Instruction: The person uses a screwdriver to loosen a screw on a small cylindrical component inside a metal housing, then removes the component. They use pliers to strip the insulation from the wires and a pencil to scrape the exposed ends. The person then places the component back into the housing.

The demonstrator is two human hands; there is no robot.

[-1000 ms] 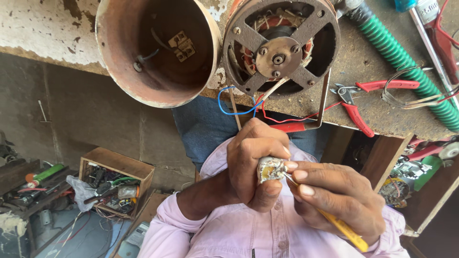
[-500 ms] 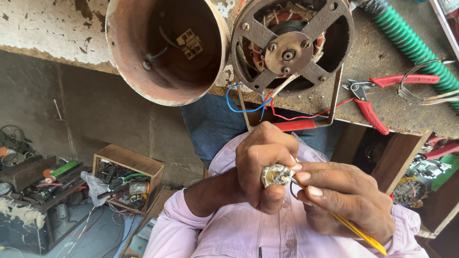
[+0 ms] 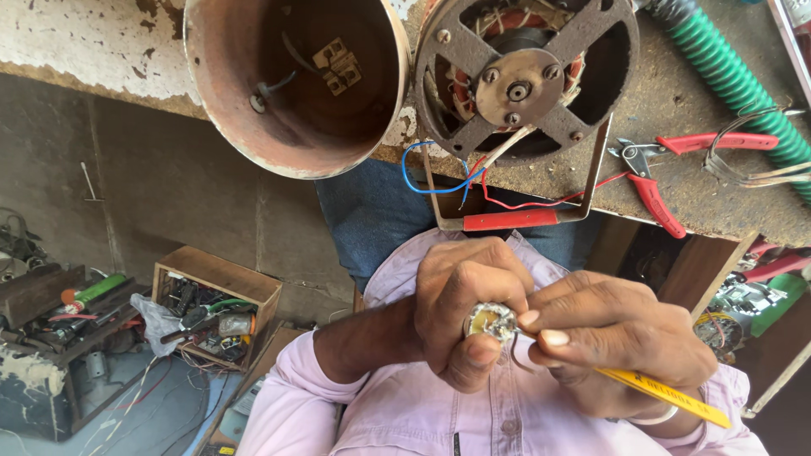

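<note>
Far left, on the floor below the worktop: an open wooden box of tools and wires (image 3: pixel 215 308) is sitting beside a dark crate of scrap parts (image 3: pixel 51 338).

Left part of the worktop's near edge: a rusty round metal housing (image 3: pixel 291 80) is lying on its side, its open mouth facing the camera, a small terminal block and a wire showing inside.

Just right of it, touching or nearly so: a dark cast motor end frame with copper windings (image 3: pixel 519 80) is standing at the worktop's near edge. Blue, red and white leads (image 3: pixel 448 181) are hanging from it over the edge, in front of a grey bracket with a red sleeve.

Left hand (image 3: pixel 465 308): fingers curled and pinching a small round silver-and-brass part (image 3: pixel 490 321), held in front of the chest, well below the worktop's edge.

Right hand (image 3: pixel 617 342): fingers pressed together round a yellow-handled screwdriver (image 3: pixel 663 388), its tip meeting the small part's right side.

Right part of the worktop: red-handled pliers (image 3: pixel 655 173) are lying flat, a coil of bare wire beside them, a green ribbed hose (image 3: pixel 735 80) running toward the right edge.

Judgement: the step in hand looks like fine work on the small part, picking or prying at its face. The next move is calling for a steady left pinch and light tip pressure, lest the tool slip toward the thumb.
</note>
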